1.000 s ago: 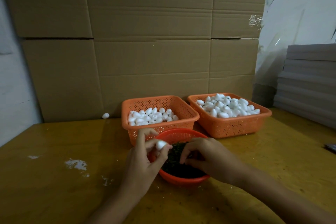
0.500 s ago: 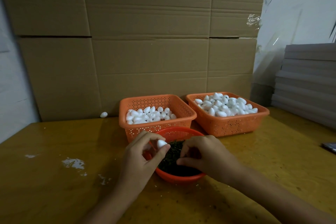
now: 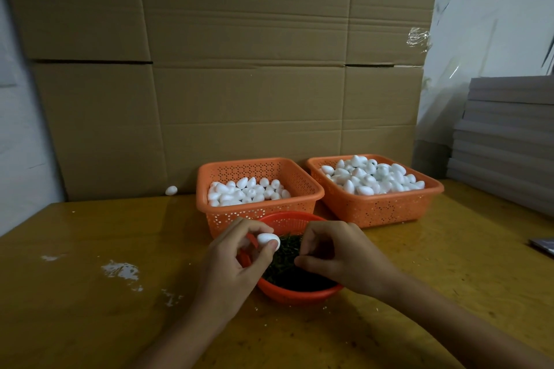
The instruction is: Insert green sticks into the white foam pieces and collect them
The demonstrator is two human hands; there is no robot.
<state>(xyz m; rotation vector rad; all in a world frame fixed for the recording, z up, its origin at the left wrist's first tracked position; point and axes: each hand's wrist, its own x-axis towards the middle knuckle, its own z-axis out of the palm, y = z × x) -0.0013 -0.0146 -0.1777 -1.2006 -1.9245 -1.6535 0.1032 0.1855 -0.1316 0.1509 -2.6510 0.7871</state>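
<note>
1 foam piece [image 3: 268, 240] pinched in left hand [image 3: 230, 266], above bowl [image 3: 287, 215].

Left edge of the table [image 3: 75, 293] is wide open; the centre's jammed: red bowl [image 3: 296, 296], two orange baskets [image 3: 260, 213] [image 3: 374, 210] behind, cardboard wall [image 3: 239, 84] sealing the back edge, and a grey stack [image 3: 503, 144] probably crowding the far right corner.

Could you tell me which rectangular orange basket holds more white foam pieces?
The right basket: its foam pieces heap above the rim, while the left basket is only part-filled.
</note>
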